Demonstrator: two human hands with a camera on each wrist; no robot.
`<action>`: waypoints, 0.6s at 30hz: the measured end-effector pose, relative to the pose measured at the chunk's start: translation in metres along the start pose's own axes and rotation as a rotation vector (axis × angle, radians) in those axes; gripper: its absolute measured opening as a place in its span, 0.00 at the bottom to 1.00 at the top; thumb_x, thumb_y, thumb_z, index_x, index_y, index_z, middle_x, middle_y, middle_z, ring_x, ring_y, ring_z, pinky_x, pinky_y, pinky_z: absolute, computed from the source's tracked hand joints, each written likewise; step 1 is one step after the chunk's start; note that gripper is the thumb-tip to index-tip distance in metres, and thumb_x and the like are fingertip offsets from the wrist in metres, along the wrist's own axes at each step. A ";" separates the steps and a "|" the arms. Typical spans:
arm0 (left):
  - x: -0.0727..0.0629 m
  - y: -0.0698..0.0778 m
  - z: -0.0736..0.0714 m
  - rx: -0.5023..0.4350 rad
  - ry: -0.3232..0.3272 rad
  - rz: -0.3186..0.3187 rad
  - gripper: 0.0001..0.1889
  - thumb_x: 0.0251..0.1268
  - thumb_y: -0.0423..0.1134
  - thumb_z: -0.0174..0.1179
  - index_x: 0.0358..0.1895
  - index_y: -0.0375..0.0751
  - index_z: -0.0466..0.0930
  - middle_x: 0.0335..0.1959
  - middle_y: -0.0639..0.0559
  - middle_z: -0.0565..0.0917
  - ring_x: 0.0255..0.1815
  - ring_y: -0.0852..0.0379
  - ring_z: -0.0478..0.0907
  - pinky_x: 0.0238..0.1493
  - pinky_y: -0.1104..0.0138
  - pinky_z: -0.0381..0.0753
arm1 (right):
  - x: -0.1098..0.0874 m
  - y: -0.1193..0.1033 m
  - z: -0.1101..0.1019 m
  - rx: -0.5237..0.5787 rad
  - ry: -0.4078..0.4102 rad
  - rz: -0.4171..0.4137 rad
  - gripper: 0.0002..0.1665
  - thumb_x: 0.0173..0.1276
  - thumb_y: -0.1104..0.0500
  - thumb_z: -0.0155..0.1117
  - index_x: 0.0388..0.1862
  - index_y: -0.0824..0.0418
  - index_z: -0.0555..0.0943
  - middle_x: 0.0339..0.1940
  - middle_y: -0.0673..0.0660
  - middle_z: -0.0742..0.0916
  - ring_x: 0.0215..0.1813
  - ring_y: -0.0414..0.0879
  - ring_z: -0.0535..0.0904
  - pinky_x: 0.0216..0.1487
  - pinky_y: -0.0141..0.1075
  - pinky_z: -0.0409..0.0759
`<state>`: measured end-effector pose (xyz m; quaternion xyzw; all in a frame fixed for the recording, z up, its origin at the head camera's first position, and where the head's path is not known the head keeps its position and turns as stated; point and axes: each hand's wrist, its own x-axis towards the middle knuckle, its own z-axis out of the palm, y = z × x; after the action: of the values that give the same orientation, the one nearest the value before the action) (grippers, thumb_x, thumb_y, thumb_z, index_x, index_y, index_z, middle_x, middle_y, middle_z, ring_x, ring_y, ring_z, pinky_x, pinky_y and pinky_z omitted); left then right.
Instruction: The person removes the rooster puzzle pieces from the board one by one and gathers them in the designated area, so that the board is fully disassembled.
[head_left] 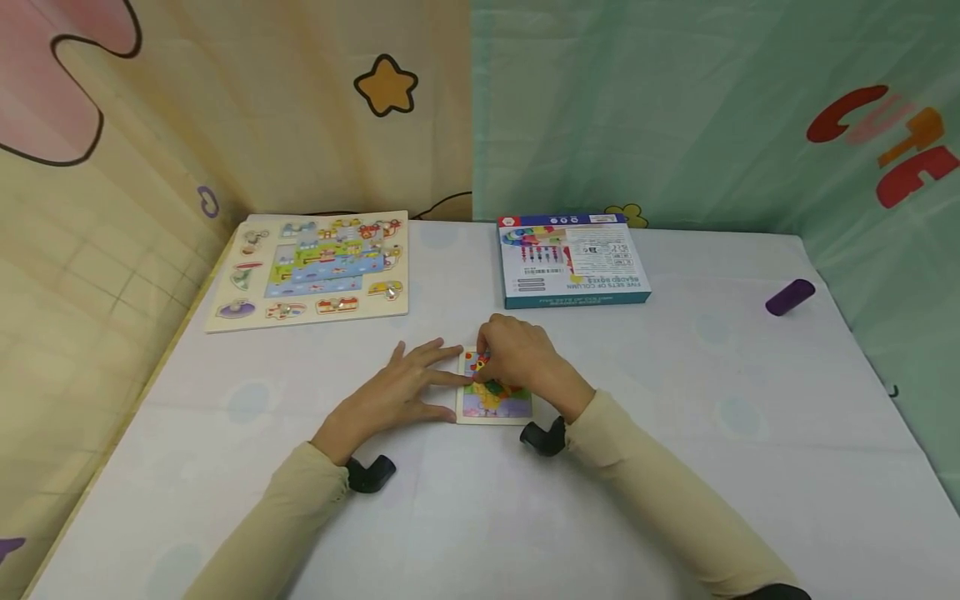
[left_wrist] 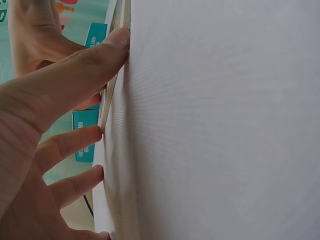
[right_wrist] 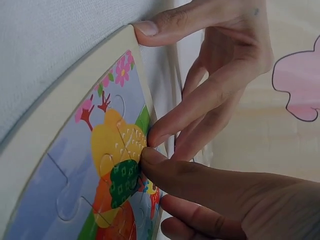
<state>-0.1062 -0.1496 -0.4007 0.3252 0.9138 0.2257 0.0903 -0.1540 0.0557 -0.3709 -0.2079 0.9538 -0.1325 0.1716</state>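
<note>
A small jigsaw puzzle [head_left: 495, 408] in a pale frame lies on the table, showing a yellow bird with a green wing. My left hand [head_left: 412, 385] has its fingers spread, thumb touching the near-left corner of the frame and index fingertip on the left side of the picture. From the right, my right hand [head_left: 517, 354] reaches over the puzzle, thumb and fingers curled about a colourful puzzle piece [right_wrist: 151, 189] in the upper left of the picture. The right wrist view shows its thumb against the picture surface; the fingers partly hide the piece.
A larger wooden knob puzzle board [head_left: 306, 325] lies at the back left. A flat toy box [head_left: 573, 262] lies at the back centre. Toward the right edge lies a purple cylinder [head_left: 790, 297]. Curtains hang behind and beside the white-covered table.
</note>
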 end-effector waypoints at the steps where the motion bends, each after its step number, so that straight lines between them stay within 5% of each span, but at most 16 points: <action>1: 0.000 0.000 0.000 0.003 -0.001 -0.002 0.28 0.49 0.53 0.74 0.57 0.55 0.84 0.72 0.47 0.69 0.76 0.40 0.54 0.64 0.27 0.45 | 0.000 0.001 0.000 0.012 -0.002 -0.003 0.22 0.54 0.45 0.79 0.40 0.56 0.84 0.37 0.50 0.80 0.36 0.45 0.75 0.36 0.35 0.76; 18: 0.000 0.002 -0.001 0.002 -0.007 -0.007 0.28 0.49 0.51 0.75 0.57 0.54 0.84 0.72 0.48 0.69 0.77 0.40 0.53 0.65 0.28 0.44 | 0.006 0.014 0.001 0.225 -0.063 -0.082 0.23 0.55 0.53 0.79 0.43 0.61 0.78 0.40 0.54 0.78 0.43 0.47 0.72 0.46 0.35 0.77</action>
<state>-0.1052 -0.1490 -0.3986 0.3231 0.9148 0.2235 0.0942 -0.1635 0.0655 -0.3777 -0.2301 0.9178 -0.2388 0.2183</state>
